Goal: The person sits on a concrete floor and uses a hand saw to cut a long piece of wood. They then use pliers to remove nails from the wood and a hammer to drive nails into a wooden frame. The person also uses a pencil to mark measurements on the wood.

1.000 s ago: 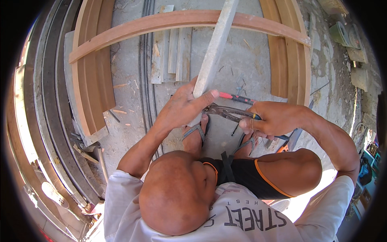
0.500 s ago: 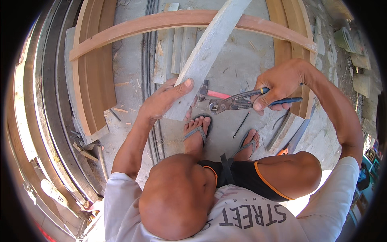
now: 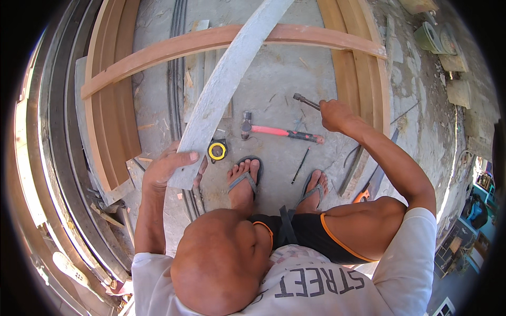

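My left hand (image 3: 167, 167) is closed around the near end of a long white-painted board (image 3: 221, 87), thumb on top and fingertips curling round its right edge. The board slants up to the far right and passes over a reddish wooden strip (image 3: 158, 54). Out to the right, my right hand (image 3: 337, 115) makes a fist on a pair of pliers (image 3: 307, 100), their jaws pointing left and clear of the board; the handles are mostly hidden by the hand. Between the hands, a claw-less hammer with a red and black handle (image 3: 279, 131) and a yellow-black tape measure (image 3: 216, 150) lie on the floor.
A pencil (image 3: 301, 165) lies near my sandalled feet. Wooden frame pieces stand left (image 3: 108, 105) and right (image 3: 361, 79), bridged by the strip. A handsaw (image 3: 373, 183) rests at the right, beside a plank. Long bars (image 3: 176, 89) run along the floor; dark beams line the far left.
The pliers have gone from beside the board's near end up and away to the right. My left hand and the board have shifted left and nearer; the hammer and tape measure are now uncovered.
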The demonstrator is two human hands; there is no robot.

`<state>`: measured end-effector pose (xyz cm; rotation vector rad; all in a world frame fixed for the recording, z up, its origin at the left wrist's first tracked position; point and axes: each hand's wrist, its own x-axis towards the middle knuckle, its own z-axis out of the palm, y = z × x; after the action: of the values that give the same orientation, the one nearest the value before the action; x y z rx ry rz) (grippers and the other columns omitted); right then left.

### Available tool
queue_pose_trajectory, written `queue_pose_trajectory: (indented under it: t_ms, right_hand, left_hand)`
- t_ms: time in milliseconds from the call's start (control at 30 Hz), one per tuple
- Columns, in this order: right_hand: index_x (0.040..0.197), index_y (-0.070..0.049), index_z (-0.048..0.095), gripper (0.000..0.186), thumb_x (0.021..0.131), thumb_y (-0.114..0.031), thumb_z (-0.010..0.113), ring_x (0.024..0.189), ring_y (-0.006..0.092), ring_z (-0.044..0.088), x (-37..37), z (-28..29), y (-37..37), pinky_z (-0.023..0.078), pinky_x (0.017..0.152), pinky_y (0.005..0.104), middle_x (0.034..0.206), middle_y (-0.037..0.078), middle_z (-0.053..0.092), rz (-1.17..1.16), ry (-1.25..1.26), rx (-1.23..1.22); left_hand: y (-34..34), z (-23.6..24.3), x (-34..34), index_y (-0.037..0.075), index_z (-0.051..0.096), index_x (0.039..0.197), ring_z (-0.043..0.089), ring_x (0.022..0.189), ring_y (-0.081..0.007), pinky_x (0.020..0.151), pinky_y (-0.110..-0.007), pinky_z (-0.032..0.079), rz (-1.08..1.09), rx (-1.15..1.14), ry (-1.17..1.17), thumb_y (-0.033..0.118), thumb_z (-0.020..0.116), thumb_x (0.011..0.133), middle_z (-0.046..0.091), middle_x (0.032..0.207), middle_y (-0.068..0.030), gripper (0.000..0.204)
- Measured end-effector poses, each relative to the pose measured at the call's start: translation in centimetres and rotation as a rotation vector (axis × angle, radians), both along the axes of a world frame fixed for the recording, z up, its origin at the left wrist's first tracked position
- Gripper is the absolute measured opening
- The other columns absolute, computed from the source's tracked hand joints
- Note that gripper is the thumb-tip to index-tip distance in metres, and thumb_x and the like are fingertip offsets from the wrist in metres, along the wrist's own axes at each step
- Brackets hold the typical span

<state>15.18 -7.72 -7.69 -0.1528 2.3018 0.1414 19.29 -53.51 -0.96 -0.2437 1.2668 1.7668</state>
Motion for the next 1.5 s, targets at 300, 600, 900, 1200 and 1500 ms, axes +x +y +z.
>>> queue_pose_trajectory:
  t_ms: [300, 600, 900, 1200, 1500]
  right_hand:
    - [0.105, 0.001, 0.074, 0.031, 0.088, -0.018, 0.057, 0.102, 0.0478, 0.073, 1.8, 0.9, 2.9, 0.055, 0.089, 0.0572, 0.105, 0.032, 0.075, -0.152, -0.154, -0.288]
    - [0.123, -0.007, 0.071, 0.035, 0.1, -0.032, 0.063, 0.09, 0.0219, 0.062, 2.3, 3.6, 0.9, 0.055, 0.075, 0.0426, 0.101, 0.005, 0.074, -0.431, -0.597, -0.511]
    - [0.142, -0.012, 0.063, 0.048, 0.105, -0.041, 0.06, 0.094, 0.0206, 0.062, 3.5, 10.5, 2.8, 0.057, 0.077, 0.0398, 0.106, 0.004, 0.072, -0.477, -0.511, -0.562]
    - [0.161, -0.01, 0.044, 0.061, 0.109, -0.036, 0.059, 0.094, 0.0204, 0.072, 2.5, 16.3, 0.4, 0.063, 0.075, 0.0361, 0.115, 0.012, 0.073, -0.751, -0.335, -0.745]
    - [0.169, -0.011, 0.033, 0.068, 0.108, -0.032, 0.056, 0.097, 0.0212, 0.075, -1.0, 18.0, -4.5, 0.062, 0.072, 0.0353, 0.115, 0.013, 0.074, -0.684, -0.446, -0.841]
  left_hand:
    - [-11.6, 2.0, 9.8, -0.005, 0.055, 0.152, 0.072, 0.121, -0.0337, 0.108, -0.045, 0.055, -0.219, -0.129, -0.134, 0.022, 0.087, 0.088, 0.07, 0.135, -0.0247, 0.077]
    - [-1.8, 1.6, -6.3, -0.004, 0.033, 0.166, 0.065, 0.132, -0.0296, 0.114, -0.044, 0.048, -0.056, -0.263, 0.213, 0.057, 0.079, 0.094, 0.065, 0.143, -0.0193, 0.105]
    - [6.9, 0.4, -11.3, 0.005, 0.051, 0.152, 0.072, 0.084, -0.0222, 0.075, -0.037, 0.063, -0.111, -0.127, 0.044, 0.037, 0.073, 0.104, 0.072, 0.113, -0.0164, 0.062]
    - [3.0, 3.7, -2.6, 0.006, 0.055, 0.149, 0.066, 0.09, -0.0134, 0.076, -0.031, 0.057, -0.19, -0.41, 0.392, 0.034, 0.069, 0.107, 0.069, 0.1, -0.0059, 0.053]
    - [1.7, 5.1, 3.5, 0.006, 0.059, 0.135, 0.072, 0.083, -0.036, 0.076, -0.044, 0.054, -0.23, -0.777, 0.72, 0.027, 0.069, 0.105, 0.07, 0.091, -0.0215, 0.038]
